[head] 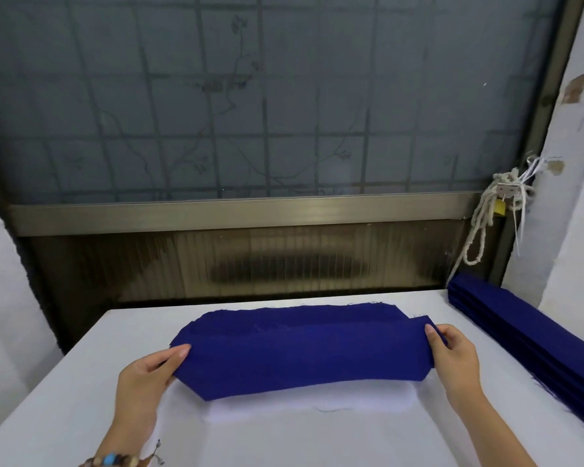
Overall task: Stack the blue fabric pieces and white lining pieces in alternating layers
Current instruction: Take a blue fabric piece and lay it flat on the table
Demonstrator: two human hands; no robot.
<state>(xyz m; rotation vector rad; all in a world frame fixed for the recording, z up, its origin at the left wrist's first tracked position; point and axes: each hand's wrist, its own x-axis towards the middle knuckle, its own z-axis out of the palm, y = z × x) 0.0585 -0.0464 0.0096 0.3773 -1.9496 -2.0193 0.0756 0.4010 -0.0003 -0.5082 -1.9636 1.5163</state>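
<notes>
- The left hand (pixel 149 372) pinches the left end of a blue fabric piece (pixel 300 355), thumb on top.
- The right hand (pixel 452 355) pinches the right end the same way.
- The blue piece is spread over a white lining piece (pixel 317 401) on the white table (pixel 317 443).
- More blue fabric (pixel 526 321) lies folded at the right.
- No words can be read.
</notes>
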